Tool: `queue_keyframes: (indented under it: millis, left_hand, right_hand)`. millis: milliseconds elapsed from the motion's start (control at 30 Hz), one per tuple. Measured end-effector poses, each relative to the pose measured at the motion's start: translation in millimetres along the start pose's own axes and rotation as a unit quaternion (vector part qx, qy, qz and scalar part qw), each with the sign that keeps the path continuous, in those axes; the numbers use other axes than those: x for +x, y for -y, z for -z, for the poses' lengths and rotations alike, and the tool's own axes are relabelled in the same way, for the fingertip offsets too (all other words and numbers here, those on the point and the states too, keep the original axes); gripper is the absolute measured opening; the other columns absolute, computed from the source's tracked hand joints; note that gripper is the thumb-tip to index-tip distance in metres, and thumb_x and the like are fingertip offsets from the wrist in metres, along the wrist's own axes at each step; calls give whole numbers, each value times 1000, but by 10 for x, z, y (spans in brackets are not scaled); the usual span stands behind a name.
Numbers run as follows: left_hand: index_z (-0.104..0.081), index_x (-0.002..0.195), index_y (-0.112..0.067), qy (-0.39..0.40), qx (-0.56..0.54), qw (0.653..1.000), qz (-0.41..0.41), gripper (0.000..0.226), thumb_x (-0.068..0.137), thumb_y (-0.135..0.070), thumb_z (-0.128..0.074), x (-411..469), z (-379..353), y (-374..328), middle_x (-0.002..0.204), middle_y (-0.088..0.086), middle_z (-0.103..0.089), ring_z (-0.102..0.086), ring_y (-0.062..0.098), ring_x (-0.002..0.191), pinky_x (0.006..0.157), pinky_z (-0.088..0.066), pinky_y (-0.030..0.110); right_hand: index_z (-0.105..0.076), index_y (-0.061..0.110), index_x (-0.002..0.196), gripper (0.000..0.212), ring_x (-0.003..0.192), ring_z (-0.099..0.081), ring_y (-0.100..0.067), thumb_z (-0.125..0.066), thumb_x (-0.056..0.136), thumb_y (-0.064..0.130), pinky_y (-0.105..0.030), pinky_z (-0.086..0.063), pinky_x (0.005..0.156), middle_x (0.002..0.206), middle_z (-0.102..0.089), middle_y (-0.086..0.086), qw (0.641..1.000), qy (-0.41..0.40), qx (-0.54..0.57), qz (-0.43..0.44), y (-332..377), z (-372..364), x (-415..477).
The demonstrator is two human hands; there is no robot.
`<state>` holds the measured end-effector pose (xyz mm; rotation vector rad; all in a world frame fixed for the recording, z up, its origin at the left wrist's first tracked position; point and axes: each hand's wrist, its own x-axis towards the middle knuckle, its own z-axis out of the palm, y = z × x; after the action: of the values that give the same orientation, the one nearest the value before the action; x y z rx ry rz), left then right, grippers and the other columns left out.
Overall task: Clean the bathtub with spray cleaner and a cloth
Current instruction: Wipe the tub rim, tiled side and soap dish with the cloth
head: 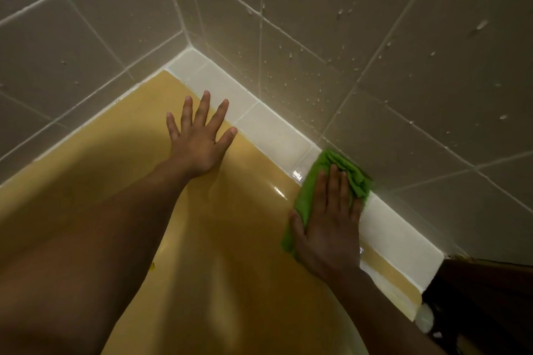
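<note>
Mustard-yellow glossy enamel bathtub (230,239) fills the lower part of the view. Its rounded rim shows a wet shine just left of the bright green crumpled microfibre cloth (307,187). The cloth lies where the tub rim meets the narrow ledge of white glazed tiles (271,130), and its bunched far end touches the foot of the wall. The right hand (328,222) lies flat on the cloth with straight fingers close together, pressing it down, not curled round it. The left hand (199,144) is open, fingers spread, with its palm on the yellow rim nearer the corner and its fingertips at the edge of the white ledge. Water droplets speckle the grey-brown square wall tiles (403,37) above.
</note>
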<state>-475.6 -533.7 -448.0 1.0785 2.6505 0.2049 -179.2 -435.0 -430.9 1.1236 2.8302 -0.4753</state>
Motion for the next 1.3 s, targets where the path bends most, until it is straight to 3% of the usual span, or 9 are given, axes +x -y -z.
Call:
queue_keyframes:
  millis: [167, 400, 833, 967, 1067, 1167, 1233, 1300]
  left_hand:
    - [6, 160, -51, -10, -8, 1000, -11, 63, 102, -70, -12, 16, 19, 101, 171, -10, 19, 23, 25, 156, 119, 16, 62]
    - [5, 159, -53, -15, -4, 1000, 1, 63, 103, -70, -16, 49, 100, 301, 171, -12, 16, 21, 22, 157, 120, 14, 61]
    - [4, 159, -53, -24, 21, 999, 22, 67, 99, -76, -15, 111, 224, 687, 171, -15, 13, 19, 18, 157, 121, 12, 61]
    - [5, 159, -52, -30, 26, 999, 27, 68, 98, -78, -12, 43, 314, 1068, 171, -14, 13, 16, 16, 158, 125, 5, 55]
    - [5, 161, -47, -30, 47, 998, -12, 70, 99, -76, -10, -56, 381, 1356, 172, -9, 12, 11, 15, 159, 128, -2, 48]
    - [8, 162, -42, -32, 87, 994, -59, 73, 103, -70, -24, -140, 403, 1520, 173, -6, 13, 8, 17, 159, 129, -8, 47]
    - [7, 163, -37, -36, 125, 987, -98, 82, 103, -55, -46, -272, 420, 1722, 172, -3, 14, 8, 20, 159, 128, -11, 46]
    - [2, 165, -32, -30, 173, 975, -136, 85, 101, -36, -55, -476, 467, 2008, 173, 0, 14, 8, 23, 159, 126, -13, 45]
  right_hand:
    - [13, 15, 162, 87, 156, 17, -25, -26, 99, 61, -54, 6, 124, 169, 20, -7, 999, 6, -3, 49, 309, -5, 381]
    - [-9, 12, 163, 85, 157, -1, -29, -33, 97, 60, -62, -9, 123, 171, -1, -11, 996, -14, -17, 87, 666, -45, 810]
    - [-3, 14, 163, 87, 157, 5, -27, -28, 96, 64, -60, -5, 124, 171, 6, -9, 988, -12, -26, 152, 1155, -114, 1386]
    - [-7, 14, 163, 87, 157, 3, -26, -30, 95, 63, -59, -5, 124, 171, 4, -9, 983, -18, -17, 180, 1417, -158, 1660]
    - [-10, 13, 163, 88, 157, 1, -28, -32, 93, 64, -59, -6, 123, 171, 1, -11, 980, -21, -25, 195, 1652, -187, 1885]
    - [-10, 13, 163, 89, 157, 2, -28, -30, 93, 63, -60, -5, 123, 171, 1, -12, 978, -16, -28, 205, 1899, -196, 2129]
    - [-7, 12, 163, 88, 157, 5, -28, -28, 93, 62, -60, -4, 124, 171, 4, -12, 976, -5, -35, 216, 2086, -205, 2291]
    - [-3, 13, 163, 88, 157, 8, -27, -26, 94, 62, -59, -1, 124, 171, 7, -12, 973, 7, -47, 225, 2244, -213, 2433]
